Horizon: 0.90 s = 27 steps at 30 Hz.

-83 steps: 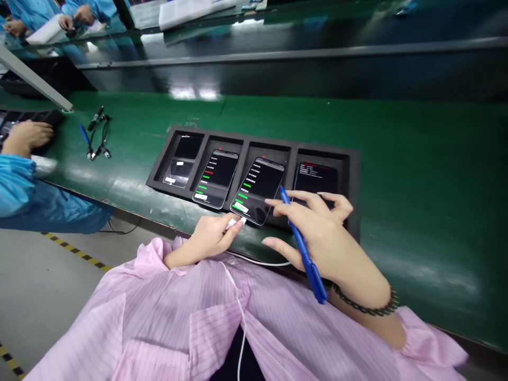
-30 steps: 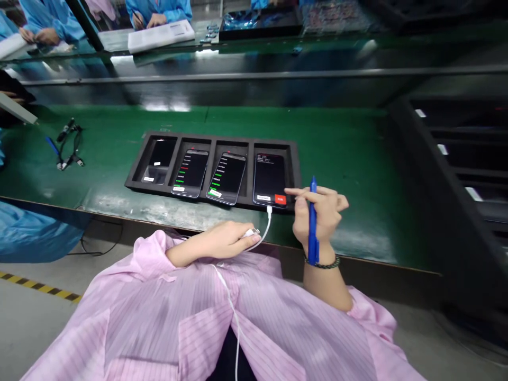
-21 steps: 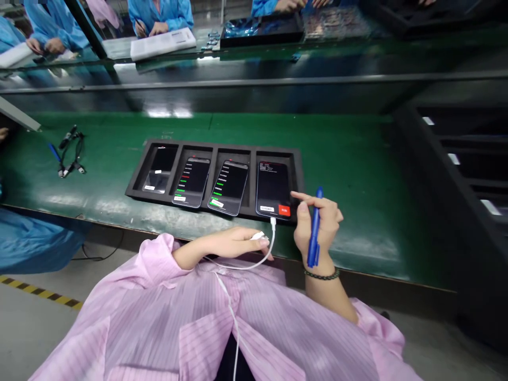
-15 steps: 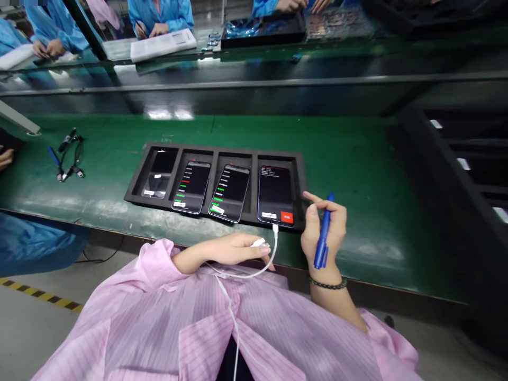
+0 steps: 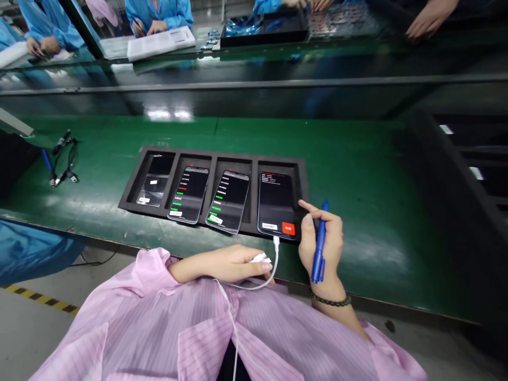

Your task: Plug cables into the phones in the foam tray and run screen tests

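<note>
My left hand (image 5: 234, 263) is closed on white cable plugs (image 5: 261, 258) at the bench's front edge. A white charging cable (image 5: 275, 259) loops past it into the bottom of the rightmost phone (image 5: 277, 203). That phone's dark screen carries a red box in its lower right corner. My right hand (image 5: 323, 241) holds a blue pen (image 5: 319, 243) between its fingers, with the index finger stretched out beside that phone. A black foam tray (image 5: 214, 159) holds the phones. Two tilted phones, a left one (image 5: 188, 196) and a right one (image 5: 228, 202), show green lines of text; another phone (image 5: 156, 180) has a dark screen.
Short black cables and a blue pen (image 5: 46, 159) lie at the left of the green bench (image 5: 357, 159). At the right stands a dark tray (image 5: 436, 174) with white labels. Beyond a rail, co-workers in blue sleeves work by a white box (image 5: 161, 43) and a black tray (image 5: 264, 37).
The view has tilted slightly, so the tray and my hands sit lower. My right index finger is nearer the rightmost phone's edge. A co-worker's hand has appeared at the far right.
</note>
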Tool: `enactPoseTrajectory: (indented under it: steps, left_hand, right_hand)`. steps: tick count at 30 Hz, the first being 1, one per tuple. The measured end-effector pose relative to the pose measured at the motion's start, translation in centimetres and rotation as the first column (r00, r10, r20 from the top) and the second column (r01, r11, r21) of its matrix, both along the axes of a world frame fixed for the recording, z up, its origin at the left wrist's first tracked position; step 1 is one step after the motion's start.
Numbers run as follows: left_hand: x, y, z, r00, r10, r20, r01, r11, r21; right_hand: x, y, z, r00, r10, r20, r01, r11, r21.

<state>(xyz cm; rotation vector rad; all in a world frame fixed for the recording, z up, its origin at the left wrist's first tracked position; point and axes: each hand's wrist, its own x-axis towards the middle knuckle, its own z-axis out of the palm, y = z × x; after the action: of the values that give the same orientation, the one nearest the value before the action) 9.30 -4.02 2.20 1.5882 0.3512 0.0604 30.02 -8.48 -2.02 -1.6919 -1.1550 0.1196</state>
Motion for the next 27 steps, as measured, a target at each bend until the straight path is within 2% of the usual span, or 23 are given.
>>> enactPoseTrajectory:
  steps: [18,27]
  left_hand:
    - [0.11,0.04,0.08,1.000,0.003,-0.029,-0.003,1.000,-0.003]
    - [0.09,-0.01,-0.08,1.000,0.006,-0.017,-0.006,1.000,-0.015]
  right_hand:
    - [0.20,-0.09,-0.06,1.000,0.015,-0.014,-0.015,1.000,-0.004]
    - [0.16,-0.02,-0.05,1.000,-0.016,-0.002,0.016,1.000,-0.027]
